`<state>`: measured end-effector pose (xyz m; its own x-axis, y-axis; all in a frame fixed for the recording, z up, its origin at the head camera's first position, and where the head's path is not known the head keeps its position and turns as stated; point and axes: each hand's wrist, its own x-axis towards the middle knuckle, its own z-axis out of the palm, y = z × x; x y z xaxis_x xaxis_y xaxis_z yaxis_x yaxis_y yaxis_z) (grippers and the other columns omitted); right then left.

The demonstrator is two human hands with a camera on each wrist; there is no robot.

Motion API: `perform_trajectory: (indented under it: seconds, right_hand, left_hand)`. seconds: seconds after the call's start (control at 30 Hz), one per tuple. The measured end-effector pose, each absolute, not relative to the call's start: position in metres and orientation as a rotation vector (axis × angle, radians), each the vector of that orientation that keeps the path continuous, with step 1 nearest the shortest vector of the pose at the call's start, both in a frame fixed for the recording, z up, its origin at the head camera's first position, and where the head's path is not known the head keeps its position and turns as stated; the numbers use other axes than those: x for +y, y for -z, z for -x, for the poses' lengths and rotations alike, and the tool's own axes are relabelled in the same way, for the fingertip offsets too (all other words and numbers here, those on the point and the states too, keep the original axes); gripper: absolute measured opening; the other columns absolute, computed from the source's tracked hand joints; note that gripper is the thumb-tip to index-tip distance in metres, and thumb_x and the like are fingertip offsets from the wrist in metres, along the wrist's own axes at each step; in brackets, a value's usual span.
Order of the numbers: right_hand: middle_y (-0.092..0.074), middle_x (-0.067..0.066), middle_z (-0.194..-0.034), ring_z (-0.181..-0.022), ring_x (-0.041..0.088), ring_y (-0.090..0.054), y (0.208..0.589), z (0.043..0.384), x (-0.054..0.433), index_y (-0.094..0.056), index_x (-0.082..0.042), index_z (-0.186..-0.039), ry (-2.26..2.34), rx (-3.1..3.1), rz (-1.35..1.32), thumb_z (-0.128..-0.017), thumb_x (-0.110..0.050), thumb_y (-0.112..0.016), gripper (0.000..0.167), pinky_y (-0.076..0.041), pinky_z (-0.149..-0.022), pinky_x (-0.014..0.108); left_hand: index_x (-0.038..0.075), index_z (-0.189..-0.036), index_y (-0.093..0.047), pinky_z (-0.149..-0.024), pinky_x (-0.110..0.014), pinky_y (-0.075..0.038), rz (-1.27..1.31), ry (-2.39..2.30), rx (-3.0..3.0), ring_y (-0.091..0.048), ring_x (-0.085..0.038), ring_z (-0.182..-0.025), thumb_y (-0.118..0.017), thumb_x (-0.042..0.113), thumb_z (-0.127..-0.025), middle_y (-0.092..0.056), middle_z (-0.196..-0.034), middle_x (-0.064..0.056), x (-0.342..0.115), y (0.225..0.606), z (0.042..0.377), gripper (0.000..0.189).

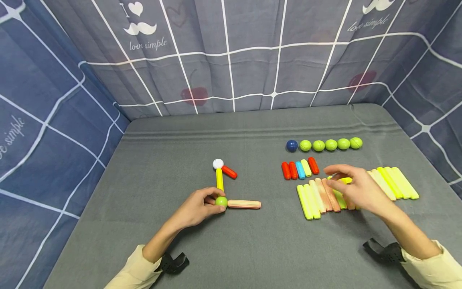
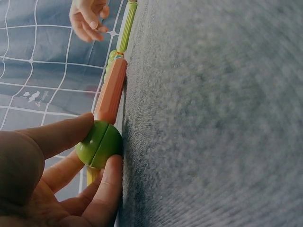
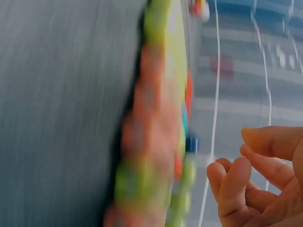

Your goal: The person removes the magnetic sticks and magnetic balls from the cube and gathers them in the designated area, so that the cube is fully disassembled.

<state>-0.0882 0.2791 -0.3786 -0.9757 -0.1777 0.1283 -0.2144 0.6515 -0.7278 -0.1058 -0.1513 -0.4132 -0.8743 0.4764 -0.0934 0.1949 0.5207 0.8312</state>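
My left hand (image 1: 195,208) pinches a green ball (image 1: 221,202) between thumb and fingers, low over the grey cloth. An orange ribbed stick (image 1: 244,204) runs out to the right from that ball. Behind it, a yellow stick (image 1: 219,180) leads to a white ball (image 1: 218,163), and a short red stick (image 1: 229,172) angles off from there. Over the row of long yellow, green and orange sticks (image 1: 313,196) hovers my right hand (image 1: 355,188), fingers loosely bent. In the right wrist view nothing shows between those fingers (image 3: 235,182); the sticks there are blurred.
Behind the long sticks lie several short sticks (image 1: 293,170) in red, blue and pale yellow. Farther back stands a line of balls, one dark blue (image 1: 292,145) and several green (image 1: 331,145). A checked fabric curtain (image 1: 249,72) closes off the back and both sides.
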Motion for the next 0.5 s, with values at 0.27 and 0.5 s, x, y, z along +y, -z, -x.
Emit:
perform_trajectory:
  seconds: [0.27,0.5]
  right_hand:
    - [-0.067,0.011,-0.106,-0.087,0.014,-0.061,0.388,0.088,0.192,-0.067,-0.003,-0.115,-1.606,-2.803,-0.672,-0.089,-0.003,-0.071,0.026,-0.051,-0.057,0.029]
    - [-0.068,0.004,-0.105,-0.091,0.017,-0.063,0.405,0.094,0.143,-0.068,-0.003,-0.115,-1.626,-2.832,-0.928,-0.088,-0.006,-0.072,0.027,-0.051,-0.074,0.032]
  left_hand:
    - [0.012,-0.111,-0.069,-0.073,-0.031,-0.051,-0.558,-1.288,2.455,-0.062,-0.015,-0.084,-0.079,0.018,-0.086,-0.066,-0.097,-0.002,-0.152,0.413,0.106,0.027]
    - [0.012,-0.11,-0.069,-0.074,-0.031,-0.051,-0.561,-1.288,2.455,-0.062,-0.015,-0.084,-0.079,0.018,-0.086,-0.066,-0.097,-0.001,-0.152,0.413,0.107,0.027]
